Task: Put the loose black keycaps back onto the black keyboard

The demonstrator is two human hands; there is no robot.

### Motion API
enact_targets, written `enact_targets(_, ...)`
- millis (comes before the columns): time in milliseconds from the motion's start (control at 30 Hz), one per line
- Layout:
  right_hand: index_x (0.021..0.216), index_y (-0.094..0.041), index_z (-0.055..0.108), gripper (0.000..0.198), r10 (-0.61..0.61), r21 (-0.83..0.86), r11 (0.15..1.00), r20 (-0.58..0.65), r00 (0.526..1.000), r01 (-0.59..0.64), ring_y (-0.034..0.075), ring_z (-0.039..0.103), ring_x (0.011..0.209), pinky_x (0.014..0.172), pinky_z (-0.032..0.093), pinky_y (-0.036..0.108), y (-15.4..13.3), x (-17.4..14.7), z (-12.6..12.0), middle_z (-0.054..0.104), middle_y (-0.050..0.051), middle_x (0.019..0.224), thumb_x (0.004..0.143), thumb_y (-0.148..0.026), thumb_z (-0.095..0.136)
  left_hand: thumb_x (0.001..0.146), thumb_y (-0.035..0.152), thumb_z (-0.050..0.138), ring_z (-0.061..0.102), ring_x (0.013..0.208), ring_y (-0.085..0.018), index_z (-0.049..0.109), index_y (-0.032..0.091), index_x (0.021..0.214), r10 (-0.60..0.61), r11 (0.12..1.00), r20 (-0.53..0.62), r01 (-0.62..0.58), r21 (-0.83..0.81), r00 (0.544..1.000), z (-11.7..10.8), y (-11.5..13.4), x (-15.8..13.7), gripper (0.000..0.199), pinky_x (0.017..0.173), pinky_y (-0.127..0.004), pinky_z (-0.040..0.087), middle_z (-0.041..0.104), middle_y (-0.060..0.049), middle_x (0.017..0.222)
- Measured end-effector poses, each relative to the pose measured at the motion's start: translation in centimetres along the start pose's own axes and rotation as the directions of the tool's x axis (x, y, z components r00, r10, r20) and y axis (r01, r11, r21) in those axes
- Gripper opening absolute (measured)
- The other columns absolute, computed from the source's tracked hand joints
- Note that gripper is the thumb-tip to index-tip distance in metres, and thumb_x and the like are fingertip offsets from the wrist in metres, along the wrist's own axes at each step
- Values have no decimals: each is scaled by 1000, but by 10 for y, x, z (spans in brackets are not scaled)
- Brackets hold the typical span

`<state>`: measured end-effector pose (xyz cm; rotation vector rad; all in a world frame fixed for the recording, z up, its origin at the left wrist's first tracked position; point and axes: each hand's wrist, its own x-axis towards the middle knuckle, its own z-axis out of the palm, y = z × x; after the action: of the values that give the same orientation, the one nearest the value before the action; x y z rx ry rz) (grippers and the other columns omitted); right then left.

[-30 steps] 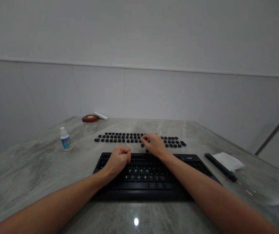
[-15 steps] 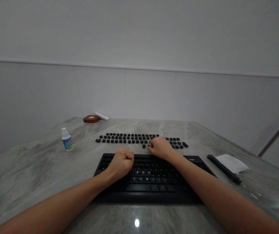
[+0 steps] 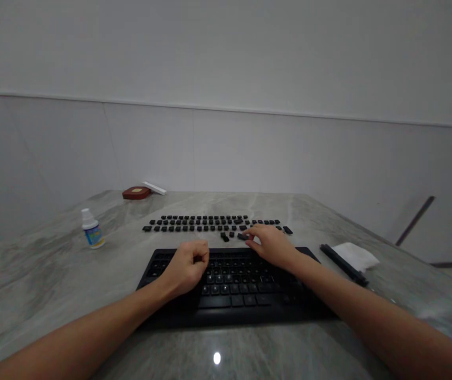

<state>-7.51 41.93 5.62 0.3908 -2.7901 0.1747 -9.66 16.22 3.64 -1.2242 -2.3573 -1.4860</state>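
Observation:
A black keyboard (image 3: 226,316) lies in front of me, with several small key positions showing pale spots. My left hand (image 3: 186,266) rests over its left part, curled into a fist; whatever the fingers may hold is hidden. Beyond the keyboard's back edge, my right hand (image 3: 271,245) pinches a wide black keycap (image 3: 243,237) between thumb and fingers, at table level. Left of it sit some loose keycaps (image 3: 224,237). Behind them, rows of black keycaps (image 3: 186,222) are laid out on the table, partly covered by my right hand.
A white bottle with a blue label (image 3: 93,232) stands at the left. At the far left edge lie a red-brown case (image 3: 136,193) and a white flat object (image 3: 154,188). On the right, a long black bar (image 3: 343,265) lies beside a white cloth or tissue (image 3: 356,257).
The view has turned slightly right. My right hand's fingers have opened out from a closed curl, and a wide keycap now shows at their tips. My left hand stays curled over the keyboard.

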Motion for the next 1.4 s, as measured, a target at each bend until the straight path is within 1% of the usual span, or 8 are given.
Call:
enact_targets(167,105,-24,77,21,-27,-46,998,106,994,31,24,70,94,84,51,31,-11,42,1,77,7,96,89,-30,66,57,19,40,39,52,-14,34,20,49,15,1000,29,-16,22,999,-1,0,0,10,53,-28,26,38,1,54)
enact_targets(367,87,-19,80,26,64,-100,994,172,983,-47,29,72,87,77,54,33,-30,69,20,77,13,88,81,-43,72,55,17,40,40,54,-15,33,20,50,11,998,25,-13,62,1000,-1,-2,-1,9,54,-27,27,39,1,54)
enact_targets(533,83,-14,80,19,68,-83,995,173,983,-55,30,72,84,74,54,34,-36,67,23,76,16,85,78,-30,71,55,14,40,40,53,-14,32,20,50,18,997,30,-21,77,999,1,-4,-2,11,52,-26,26,39,1,54)
enact_targets(700,79,-15,79,14,34,20,999,154,987,-38,23,71,77,71,52,29,-35,51,5,76,11,79,78,-20,66,57,9,40,42,54,-14,36,19,52,34,992,20,-36,123,999,1,-2,-1,12,54,-26,28,41,1,55)
enact_targets(833,88,-20,78,15,-40,153,988,118,992,22,13,68,70,68,48,22,-35,8,-8,75,2,78,84,-21,63,60,4,44,45,58,-14,46,17,59,72,981,34,-77,178,997,3,6,-3,13,55,-26,30,47,1,61)
enact_targets(1033,87,-18,76,24,-179,322,925,-93,979,200,16,63,72,68,47,27,-32,-51,4,66,5,81,94,-24,53,73,7,52,55,71,-18,61,16,84,177,936,180,-222,272,968,7,18,-11,17,66,-29,42,58,-3,82)
enact_targets(1200,88,-19,74,22,-129,376,913,-103,986,159,17,64,81,76,49,30,-31,-51,11,66,5,89,95,-26,55,81,9,51,57,98,-25,65,16,105,269,867,287,-361,343,919,7,21,-12,29,87,-40,50,62,-11,107)
enact_targets(1400,106,-17,70,24,-99,431,888,-167,981,163,19,66,86,80,51,33,-28,-51,10,70,7,93,95,-16,48,81,8,52,55,108,-27,66,16,113,304,867,367,-415,276,879,6,23,-9,35,97,-45,48,65,-12,116)
